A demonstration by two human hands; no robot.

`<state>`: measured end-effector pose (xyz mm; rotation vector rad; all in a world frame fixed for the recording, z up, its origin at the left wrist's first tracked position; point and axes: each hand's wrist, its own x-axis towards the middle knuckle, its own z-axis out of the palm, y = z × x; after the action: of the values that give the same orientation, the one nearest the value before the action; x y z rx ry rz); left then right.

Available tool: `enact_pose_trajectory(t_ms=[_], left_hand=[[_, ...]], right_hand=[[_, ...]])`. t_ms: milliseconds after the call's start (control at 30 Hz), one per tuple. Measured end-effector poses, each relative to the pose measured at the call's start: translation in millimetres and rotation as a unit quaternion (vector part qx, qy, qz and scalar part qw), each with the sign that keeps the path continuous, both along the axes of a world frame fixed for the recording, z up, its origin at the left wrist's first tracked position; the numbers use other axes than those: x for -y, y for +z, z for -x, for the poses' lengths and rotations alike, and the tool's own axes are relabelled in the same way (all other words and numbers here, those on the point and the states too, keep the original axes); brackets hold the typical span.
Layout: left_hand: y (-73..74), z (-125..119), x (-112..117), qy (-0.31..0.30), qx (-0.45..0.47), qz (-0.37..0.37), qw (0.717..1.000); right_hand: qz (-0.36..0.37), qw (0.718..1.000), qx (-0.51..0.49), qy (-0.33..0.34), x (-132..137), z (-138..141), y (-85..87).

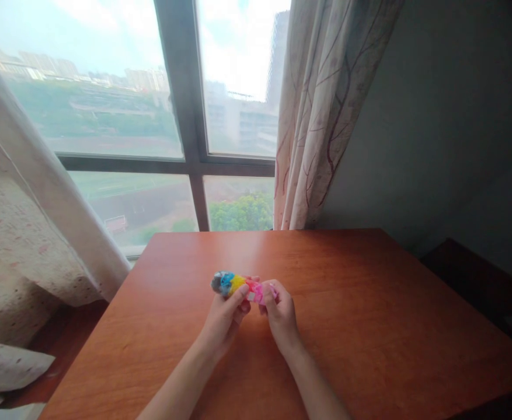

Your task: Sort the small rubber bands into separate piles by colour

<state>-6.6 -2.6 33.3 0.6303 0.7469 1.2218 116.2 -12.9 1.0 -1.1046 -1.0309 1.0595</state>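
Note:
A small, long bundle (238,283) in bands of colour is held up over the middle of the table (172,344). From left to right it runs dark grey, blue, yellow, red and pink; its exact kind is too small to make out. My left hand (232,312) is closed around its middle, thumb on the near side by the yellow and red parts. At the pink right end, my right hand (281,309) pinches it between thumb and fingers. Part of the bundle is hidden behind the fingers of both hands.
Beyond the table's far edge is a window with a dark frame (193,166). A patterned curtain (312,116) hangs at its right, another curtain (28,233) at the left. Dark furniture (479,280) stands at the right by the grey wall (435,128).

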Motion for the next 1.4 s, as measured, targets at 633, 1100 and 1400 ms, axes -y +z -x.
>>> enact_pose_trajectory(t_ms=[633, 1100, 1400], left_hand=[[-6.1, 2, -5, 0.006, -0.001, 0.001, 1.000], [-0.6, 3, -5, -0.027, 0.012, -0.020, 0.999], [-6.9, 3, -7, 0.010, 0.013, -0.004, 1.000]], right_hand=[[-0.040, 0.998, 0.024, 0.047, 2, 4, 7.8], [0.001, 0.997, -0.045, 0.061, 1, 1, 11.8], [-0.006, 0.993, -0.102, 0.065, 4, 7, 21.3]])
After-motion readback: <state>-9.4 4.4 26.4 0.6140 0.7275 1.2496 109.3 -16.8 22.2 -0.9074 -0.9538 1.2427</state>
